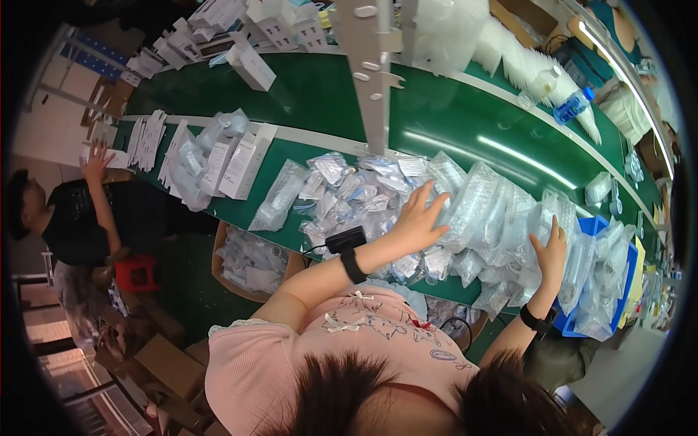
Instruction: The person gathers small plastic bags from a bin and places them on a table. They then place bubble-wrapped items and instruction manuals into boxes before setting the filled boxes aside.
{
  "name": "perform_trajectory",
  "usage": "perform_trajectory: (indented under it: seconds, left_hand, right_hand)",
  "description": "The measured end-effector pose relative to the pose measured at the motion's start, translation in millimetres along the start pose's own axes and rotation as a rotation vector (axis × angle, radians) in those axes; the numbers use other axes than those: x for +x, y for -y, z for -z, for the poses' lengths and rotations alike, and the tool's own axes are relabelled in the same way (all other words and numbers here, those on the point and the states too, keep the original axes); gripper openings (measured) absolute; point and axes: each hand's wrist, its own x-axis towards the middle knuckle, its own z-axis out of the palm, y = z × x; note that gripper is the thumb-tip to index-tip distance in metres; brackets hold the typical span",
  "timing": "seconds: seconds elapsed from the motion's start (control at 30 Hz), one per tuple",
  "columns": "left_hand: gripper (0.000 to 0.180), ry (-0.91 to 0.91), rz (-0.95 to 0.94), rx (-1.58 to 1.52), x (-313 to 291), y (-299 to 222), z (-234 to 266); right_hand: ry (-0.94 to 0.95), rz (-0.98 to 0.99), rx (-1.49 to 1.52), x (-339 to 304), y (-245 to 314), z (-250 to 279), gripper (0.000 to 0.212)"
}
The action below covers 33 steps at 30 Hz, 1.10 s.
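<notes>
Along the front edge of the green bench lies a row of bubble-wrapped packages [480, 211], side by side. My left hand [422, 219] is over the left end of this row, fingers spread, with nothing in its grasp. At the row's right end my right hand [550, 253] has its fingers apart and is against or just above the wrap; contact cannot be made out. Left of the row is a heap of small clear bags [349, 192] with white papers and bluish parts inside. My left forearm crosses in front of that heap.
A blue bin [631, 280] of bubble-wrapped packages stands at the right. White boxes [243, 163] and another bubble-wrapped package [281, 195] lie further left. A metal post [374, 87] rises mid-bench. Below is a carton [291, 265]. A co-worker [87, 218] works at far left.
</notes>
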Motion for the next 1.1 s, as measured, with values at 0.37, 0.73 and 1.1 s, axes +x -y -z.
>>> perform_trajectory:
  seconds: [0.37, 0.73, 1.1]
  left_hand:
    - [0.065, -0.483, 0.311, 0.339, -85.1, 187.5, 199.4]
    - [0.087, -0.308, 0.482, 0.717, -136.4, 299.7, 223.5]
    - [0.096, -0.532, 0.131, -0.287, -146.8, 245.4, 284.0]
  right_hand:
    - [-0.201, -0.092, -0.139, -44.1, 86.8, -5.3, 0.059]
    - [0.361, 0.424, 0.888, -107.5, 373.9, -74.7, 0.049]
    - [0.851, 0.557, 1.522, -65.9, 560.7, -157.5, 0.087]
